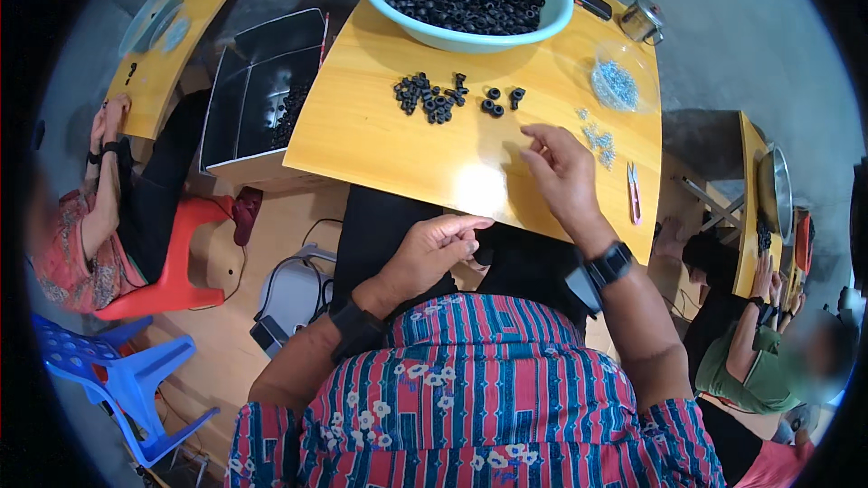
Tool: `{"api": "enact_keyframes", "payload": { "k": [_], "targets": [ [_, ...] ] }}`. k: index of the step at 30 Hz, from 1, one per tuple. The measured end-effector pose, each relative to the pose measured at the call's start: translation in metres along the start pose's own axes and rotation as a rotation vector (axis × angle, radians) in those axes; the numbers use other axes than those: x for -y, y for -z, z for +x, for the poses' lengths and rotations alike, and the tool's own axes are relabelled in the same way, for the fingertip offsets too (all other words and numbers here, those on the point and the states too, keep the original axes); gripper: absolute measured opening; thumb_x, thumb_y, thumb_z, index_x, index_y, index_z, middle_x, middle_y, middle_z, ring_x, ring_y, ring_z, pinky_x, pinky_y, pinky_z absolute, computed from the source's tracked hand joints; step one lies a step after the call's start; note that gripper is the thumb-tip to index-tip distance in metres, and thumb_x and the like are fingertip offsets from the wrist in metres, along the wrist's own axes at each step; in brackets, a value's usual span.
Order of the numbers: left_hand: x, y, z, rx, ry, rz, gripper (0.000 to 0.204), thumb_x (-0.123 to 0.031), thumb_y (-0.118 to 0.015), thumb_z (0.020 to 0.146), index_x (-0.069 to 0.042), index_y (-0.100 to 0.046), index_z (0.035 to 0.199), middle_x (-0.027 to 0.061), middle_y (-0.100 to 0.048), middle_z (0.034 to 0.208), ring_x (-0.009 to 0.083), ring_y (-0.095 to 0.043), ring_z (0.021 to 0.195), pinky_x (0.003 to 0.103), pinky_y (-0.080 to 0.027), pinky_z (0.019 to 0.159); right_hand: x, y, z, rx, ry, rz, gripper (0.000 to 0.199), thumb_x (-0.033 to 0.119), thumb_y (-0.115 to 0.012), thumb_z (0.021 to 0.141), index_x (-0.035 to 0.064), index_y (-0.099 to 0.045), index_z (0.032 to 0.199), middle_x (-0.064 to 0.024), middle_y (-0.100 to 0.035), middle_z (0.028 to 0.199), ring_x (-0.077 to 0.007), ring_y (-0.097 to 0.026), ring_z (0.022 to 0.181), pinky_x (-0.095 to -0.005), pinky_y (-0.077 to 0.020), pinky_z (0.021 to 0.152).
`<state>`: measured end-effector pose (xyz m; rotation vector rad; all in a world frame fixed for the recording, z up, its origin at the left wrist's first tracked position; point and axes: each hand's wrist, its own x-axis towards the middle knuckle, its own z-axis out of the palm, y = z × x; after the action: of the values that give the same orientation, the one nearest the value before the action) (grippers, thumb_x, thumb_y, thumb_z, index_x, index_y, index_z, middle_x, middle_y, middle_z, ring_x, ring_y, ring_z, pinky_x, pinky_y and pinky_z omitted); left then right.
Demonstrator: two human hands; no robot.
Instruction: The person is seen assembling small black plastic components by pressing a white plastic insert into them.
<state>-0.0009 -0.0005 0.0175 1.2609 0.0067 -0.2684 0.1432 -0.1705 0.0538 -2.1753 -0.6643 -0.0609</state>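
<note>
Fingers (463, 224) of the left hand (432, 255) curl at the near edge of the table (389, 154); from where I stand I cannot tell whether they pinch anything. Farther in, the right hand (567, 173) is over the tabletop, thumb and forefinger parted, near a few black rings (493, 108). Small black pieces (438, 110) cluster to their left, below a blue basin (470, 42).

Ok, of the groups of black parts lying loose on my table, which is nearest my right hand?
The small group on the right, with only a few pieces; the larger, denser pile lies farther left, farther from your right hand.
</note>
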Motion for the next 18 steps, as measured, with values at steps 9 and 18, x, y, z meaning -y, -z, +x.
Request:
{"api": "enact_keyframes", "payload": {
  "k": [9,18],
  "targets": [
    [0.001,-0.001,-0.006,0.012,0.059,-0.028,0.030,-0.007,-0.054,0.091,0.001,-0.056,0.119,0.0062,-0.061,0.108,0.0105,-0.056,0.096,0.024,-0.047,0.082,0.010,-0.024,0.039,0.025,-0.159,-0.230,0.027,0.022,-0.066,0.075,0.0046,-0.061,0.095,-0.0165,-0.062,0.082,-0.0354,-0.060,0.075,-0.0419,-0.0476,0.067],
    [0.002,-0.004,-0.006,0.019,0.017,-0.027,0.030,-0.008,-0.054,0.091,0.001,-0.056,0.119,0.0074,-0.061,0.108,0.0105,-0.057,0.095,0.024,-0.047,0.084,-0.007,-0.024,0.029,-0.020,0.032,-0.249,0.020,0.009,-0.065,0.078,0.0008,-0.064,0.096,-0.0079,-0.062,0.073,-0.0161,-0.056,0.060,-0.0275,-0.0463,0.059]
  ]
}}
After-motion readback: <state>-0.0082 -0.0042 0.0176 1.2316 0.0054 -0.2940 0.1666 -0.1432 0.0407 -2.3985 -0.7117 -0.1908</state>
